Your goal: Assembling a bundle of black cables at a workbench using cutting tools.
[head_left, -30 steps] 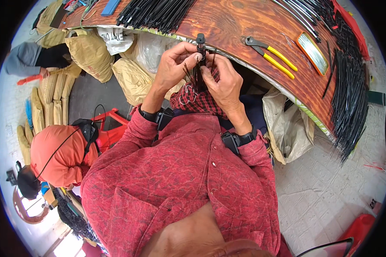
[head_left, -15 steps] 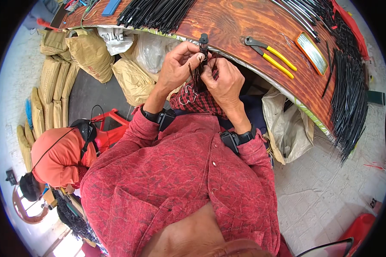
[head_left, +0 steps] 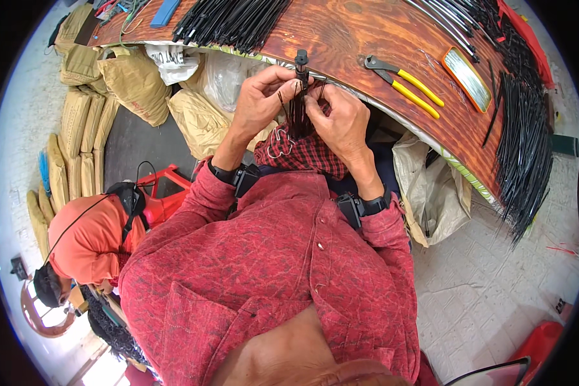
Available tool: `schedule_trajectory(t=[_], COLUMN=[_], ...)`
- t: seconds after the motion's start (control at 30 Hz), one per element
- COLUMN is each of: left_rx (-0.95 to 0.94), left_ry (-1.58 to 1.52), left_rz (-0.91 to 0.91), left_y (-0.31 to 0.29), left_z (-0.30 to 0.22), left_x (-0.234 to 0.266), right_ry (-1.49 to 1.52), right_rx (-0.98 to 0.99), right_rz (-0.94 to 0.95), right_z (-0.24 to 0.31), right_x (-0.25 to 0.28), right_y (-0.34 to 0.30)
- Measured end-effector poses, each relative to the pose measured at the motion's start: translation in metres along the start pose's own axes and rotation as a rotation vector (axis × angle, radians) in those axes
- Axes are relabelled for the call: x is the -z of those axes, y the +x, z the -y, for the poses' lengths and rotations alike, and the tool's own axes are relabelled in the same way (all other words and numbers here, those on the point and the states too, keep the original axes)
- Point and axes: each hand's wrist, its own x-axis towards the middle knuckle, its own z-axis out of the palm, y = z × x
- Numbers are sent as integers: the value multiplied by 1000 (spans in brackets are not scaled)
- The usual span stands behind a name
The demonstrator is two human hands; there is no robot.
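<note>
Close to the table's near edge, my left hand (head_left: 262,103) grips a black cylindrical piece (head_left: 301,59) with a knobbed top between thumb and fingers. Thin black strands (head_left: 298,119) hang below it in a loose bundle, and a few stick out sideways. My right hand (head_left: 342,122) is closed in a pinch beside the bundle, with thumb and forefinger at a thin black strand (head_left: 321,87). Exactly where that strand joins the piece is hidden by the fingers. A red and black checked cloth (head_left: 312,154) lies under both hands.
On the wooden table (head_left: 341,38) lie yellow-handled cutters (head_left: 415,93), an orange-rimmed mirror-like plate (head_left: 468,78), black strips (head_left: 235,22) and a heap of black strands (head_left: 524,154). An open sack (head_left: 431,186) stands right. A person in orange (head_left: 87,231) sits left, near brown sacks (head_left: 132,83).
The black piece has shifted slightly left. My right hand has drawn a little away from it and lower, so the hanging strands show more.
</note>
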Motion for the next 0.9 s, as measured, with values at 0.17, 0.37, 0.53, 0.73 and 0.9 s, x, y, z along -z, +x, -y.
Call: schedule_trajectory(t=[0.17,0.37,0.53,0.73,0.9], left_rx=[16,40,40,64,69], left_ry=[-26,37,60,111,46], left_rz=[28,39,26,8,-14], left_y=[-3,-10,-10,-6,-6], left_z=[-2,4,2,-6,1], left_x=[1,4,-1,-8,-10], right_ry=[1,246,364,271,258], right_rx=[-30,-280,-395,-328,-322], right_rz=[18,227,177,46,22], right_z=[6,0,-2,0,3], right_x=[5,14,11,6,7], right_y=[0,-2,-7,-9,-7])
